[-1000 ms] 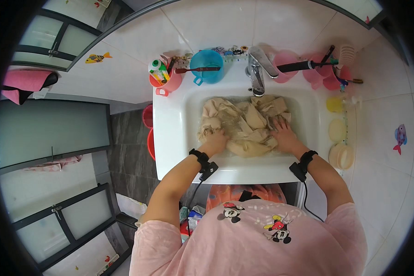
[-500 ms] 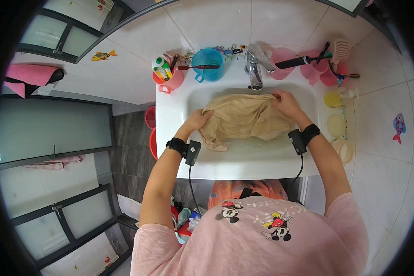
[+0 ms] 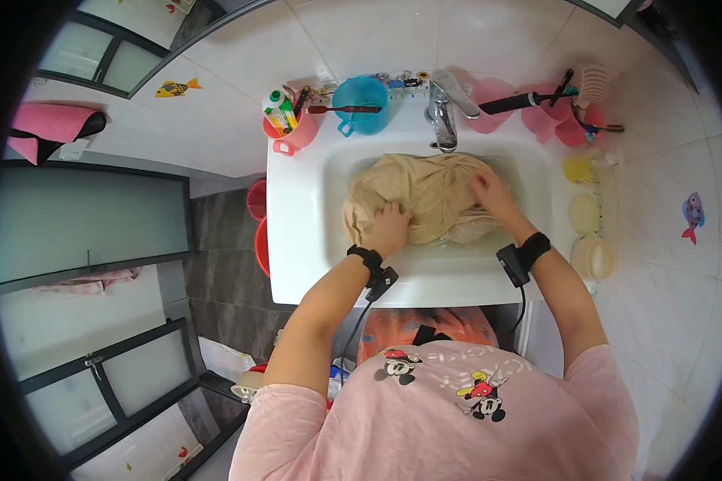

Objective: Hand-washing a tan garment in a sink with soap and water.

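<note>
A wet beige cloth (image 3: pixel 421 188) lies bunched in the white sink (image 3: pixel 305 276), partly in cloudy water. My left hand (image 3: pixel 389 228) rests on the cloth's near left part, its fingers spread and slightly bent over the fabric. At the cloth's right side, my right hand (image 3: pixel 493 199) is curled with its fingertips in the folds and seems to grip it; the thumb is partly hidden. The chrome faucet (image 3: pixel 444 120) stands right behind the cloth, its spout just above the far edge.
A blue cup (image 3: pixel 361 104) with a toothbrush across it and a pink cup (image 3: pixel 291 132) holding tubes stand on the back left ledge. More pink cups (image 3: pixel 544 120) with brushes are at the back right. Small yellow containers (image 3: pixel 592 258) line the right edge. Red basins (image 3: pixel 261 244) sit left of the sink.
My left hand has moved right and nearer, from the cloth's left edge onto its top. The cloth, spread between my hands before, is now more bunched. My right hand has shifted slightly down.
</note>
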The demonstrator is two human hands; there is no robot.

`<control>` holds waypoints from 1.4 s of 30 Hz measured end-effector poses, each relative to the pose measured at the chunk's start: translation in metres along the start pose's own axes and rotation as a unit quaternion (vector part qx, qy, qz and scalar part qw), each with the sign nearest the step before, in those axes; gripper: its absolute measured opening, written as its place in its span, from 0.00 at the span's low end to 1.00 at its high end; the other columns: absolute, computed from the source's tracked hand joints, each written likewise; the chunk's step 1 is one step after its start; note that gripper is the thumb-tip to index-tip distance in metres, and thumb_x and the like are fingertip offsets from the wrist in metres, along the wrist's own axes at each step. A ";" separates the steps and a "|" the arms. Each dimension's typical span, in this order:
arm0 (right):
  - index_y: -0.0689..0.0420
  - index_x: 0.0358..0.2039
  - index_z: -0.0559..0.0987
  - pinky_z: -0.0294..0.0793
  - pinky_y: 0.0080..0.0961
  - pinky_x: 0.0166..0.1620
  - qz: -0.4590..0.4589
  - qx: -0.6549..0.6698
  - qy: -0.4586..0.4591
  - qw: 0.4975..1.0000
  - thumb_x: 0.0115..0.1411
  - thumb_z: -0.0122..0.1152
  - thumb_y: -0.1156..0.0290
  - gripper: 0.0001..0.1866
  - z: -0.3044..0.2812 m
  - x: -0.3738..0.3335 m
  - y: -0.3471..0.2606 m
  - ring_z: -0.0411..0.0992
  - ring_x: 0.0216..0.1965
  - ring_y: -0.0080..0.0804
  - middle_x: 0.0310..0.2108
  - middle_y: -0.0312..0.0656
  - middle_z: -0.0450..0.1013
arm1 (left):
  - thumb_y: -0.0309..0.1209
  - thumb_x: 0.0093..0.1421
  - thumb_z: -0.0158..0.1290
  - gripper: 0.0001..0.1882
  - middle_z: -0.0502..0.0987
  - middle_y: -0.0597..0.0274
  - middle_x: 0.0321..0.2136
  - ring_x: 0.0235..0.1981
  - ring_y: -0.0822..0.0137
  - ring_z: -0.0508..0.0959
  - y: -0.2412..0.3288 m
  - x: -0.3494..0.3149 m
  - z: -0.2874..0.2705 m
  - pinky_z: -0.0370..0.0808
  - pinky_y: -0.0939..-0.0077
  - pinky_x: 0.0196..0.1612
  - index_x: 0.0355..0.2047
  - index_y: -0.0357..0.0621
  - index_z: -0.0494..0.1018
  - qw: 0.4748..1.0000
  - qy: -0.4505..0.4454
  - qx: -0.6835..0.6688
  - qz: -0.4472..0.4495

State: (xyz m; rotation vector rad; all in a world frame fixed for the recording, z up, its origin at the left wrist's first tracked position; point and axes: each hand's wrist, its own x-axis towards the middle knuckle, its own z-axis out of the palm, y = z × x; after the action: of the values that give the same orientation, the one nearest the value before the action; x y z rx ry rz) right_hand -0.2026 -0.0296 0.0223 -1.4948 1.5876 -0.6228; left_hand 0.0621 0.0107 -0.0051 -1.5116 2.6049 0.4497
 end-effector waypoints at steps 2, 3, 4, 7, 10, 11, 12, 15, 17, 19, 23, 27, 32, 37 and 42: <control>0.59 0.34 0.73 0.69 0.31 0.33 0.029 0.130 0.041 0.990 0.49 0.56 0.63 0.14 -0.012 0.014 -0.004 0.71 0.30 0.41 0.26 0.47 0.72 | 0.35 0.46 0.54 0.18 0.70 0.52 0.33 0.40 0.53 0.69 -0.007 0.012 0.008 0.67 0.62 0.42 0.38 0.46 0.70 1.000 -0.009 0.010 -0.001; 0.59 0.35 0.72 0.69 0.30 0.35 -0.013 0.182 0.063 0.981 0.49 0.57 0.61 0.16 -0.020 0.015 -0.008 0.71 0.31 0.39 0.28 0.46 0.72 | 0.34 0.49 0.50 0.16 0.70 0.53 0.32 0.39 0.55 0.70 -0.012 0.016 0.007 0.68 0.65 0.41 0.39 0.44 0.69 0.996 -0.035 -0.079 -0.007; 0.59 0.35 0.72 0.68 0.29 0.37 -0.057 0.233 0.084 0.967 0.48 0.59 0.60 0.18 -0.026 0.017 -0.012 0.71 0.33 0.38 0.29 0.45 0.72 | 0.32 0.52 0.47 0.14 0.71 0.55 0.31 0.38 0.58 0.71 -0.018 0.019 0.005 0.69 0.67 0.41 0.40 0.43 0.68 0.984 -0.060 -0.166 -0.014; 0.60 0.36 0.72 0.69 0.29 0.33 0.020 -0.197 0.054 0.979 0.43 0.61 0.61 0.21 -0.029 -0.010 0.019 0.71 0.29 0.37 0.26 0.44 0.72 | 0.30 0.55 0.41 0.12 0.72 0.59 0.30 0.35 0.63 0.72 -0.035 0.021 0.001 0.70 0.72 0.38 0.38 0.40 0.67 0.887 -0.060 -0.437 -0.135; 0.61 0.37 0.72 0.68 0.31 0.38 -0.104 -0.521 0.147 0.834 0.40 0.62 0.61 0.24 -0.007 -0.042 0.051 0.70 0.34 0.41 0.29 0.48 0.72 | 0.31 0.57 0.38 0.11 0.71 0.63 0.31 0.33 0.69 0.71 -0.072 0.012 -0.011 0.70 0.74 0.36 0.37 0.40 0.67 0.900 0.018 -0.434 -0.029; 0.61 0.37 0.72 0.67 0.31 0.40 -0.048 -0.410 0.012 0.911 0.41 0.61 0.63 0.23 -0.010 -0.044 0.057 0.70 0.35 0.41 0.30 0.49 0.71 | 0.31 0.57 0.38 0.11 0.71 0.63 0.31 0.33 0.69 0.71 -0.065 0.012 -0.027 0.70 0.74 0.36 0.37 0.40 0.67 0.900 0.016 -0.436 -0.027; 0.61 0.37 0.73 0.67 0.30 0.42 0.012 -0.282 -0.121 0.952 0.41 0.60 0.65 0.21 -0.014 -0.047 0.064 0.70 0.36 0.41 0.30 0.51 0.71 | 0.32 0.57 0.39 0.11 0.71 0.64 0.30 0.33 0.71 0.71 -0.049 0.013 -0.061 0.69 0.75 0.36 0.36 0.41 0.67 0.760 0.035 -0.638 -0.123; 0.61 0.35 0.73 0.67 0.29 0.40 0.009 -0.018 -0.074 0.997 0.41 0.58 0.65 0.20 -0.015 -0.063 0.051 0.70 0.35 0.41 0.29 0.51 0.71 | 0.32 0.56 0.41 0.08 0.69 0.65 0.28 0.31 0.72 0.70 -0.041 -0.003 -0.108 0.67 0.78 0.35 0.32 0.43 0.67 0.560 0.070 -0.794 -0.226; 0.61 0.35 0.73 0.67 0.29 0.40 0.025 -0.039 -0.114 0.992 0.41 0.58 0.64 0.20 -0.023 -0.063 0.036 0.70 0.34 0.41 0.29 0.51 0.72 | 0.31 0.54 0.41 0.07 0.69 0.66 0.27 0.30 0.72 0.70 -0.054 -0.019 -0.113 0.66 0.79 0.34 0.28 0.43 0.67 0.553 0.090 -0.793 -0.238; 0.61 0.35 0.73 0.67 0.29 0.39 0.045 -0.060 -0.149 0.986 0.41 0.58 0.63 0.21 -0.024 -0.061 0.030 0.70 0.34 0.41 0.30 0.52 0.72 | 0.33 0.54 0.42 0.10 0.70 0.65 0.29 0.33 0.73 0.70 -0.066 -0.031 -0.106 0.66 0.80 0.35 0.30 0.41 0.68 0.678 0.050 -0.679 -0.277; 0.60 0.35 0.74 0.68 0.31 0.38 0.196 -0.009 -0.019 0.980 0.43 0.56 0.62 0.20 0.000 -0.033 0.037 0.71 0.35 0.42 0.31 0.52 0.72 | 0.35 0.53 0.43 0.13 0.71 0.63 0.29 0.34 0.73 0.70 -0.065 -0.034 -0.093 0.66 0.79 0.35 0.32 0.38 0.68 0.769 -0.026 -0.579 -0.269; 0.56 0.34 0.75 0.69 0.35 0.37 0.110 -0.122 0.055 0.985 0.46 0.53 0.63 0.15 0.033 -0.020 0.038 0.71 0.34 0.46 0.31 0.52 0.72 | 0.36 0.50 0.50 0.21 0.68 0.50 0.38 0.40 0.59 0.69 -0.022 -0.019 -0.099 0.66 0.70 0.44 0.41 0.36 0.65 0.926 -0.106 -0.298 -0.207; 0.53 0.34 0.76 0.69 0.38 0.35 -0.093 -0.198 -0.094 0.971 0.48 0.51 0.65 0.13 0.048 -0.054 -0.027 0.71 0.30 0.47 0.27 0.49 0.73 | 0.33 0.46 0.55 0.31 0.58 0.39 0.50 0.50 0.43 0.60 0.013 0.021 -0.072 0.59 0.58 0.52 0.50 0.41 0.57 0.981 0.083 -0.178 -0.010; 0.53 0.35 0.75 0.69 0.38 0.33 -0.181 -0.096 -0.232 0.951 0.46 0.53 0.69 0.13 0.047 -0.079 0.001 0.72 0.29 0.45 0.24 0.48 0.72 | 0.34 0.47 0.54 0.34 0.54 0.39 0.54 0.54 0.42 0.56 0.023 0.058 -0.025 0.54 0.56 0.55 0.54 0.46 0.54 0.964 0.134 -0.222 0.055; 0.62 0.34 0.71 0.69 0.28 0.32 0.039 0.074 0.195 0.977 0.48 0.57 0.65 0.16 0.043 -0.041 0.090 0.70 0.25 0.34 0.26 0.42 0.72 | 0.41 0.50 0.51 0.24 0.71 0.38 0.36 0.40 0.50 0.72 0.032 0.067 -0.045 0.68 0.63 0.43 0.44 0.37 0.67 0.953 -0.089 -0.281 -0.066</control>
State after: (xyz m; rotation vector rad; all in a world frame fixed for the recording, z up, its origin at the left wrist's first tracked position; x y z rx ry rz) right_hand -0.2193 0.0332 -0.0637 -1.2457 1.8378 -1.0136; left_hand 0.0034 -0.0439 0.0284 -1.6707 2.3248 1.3305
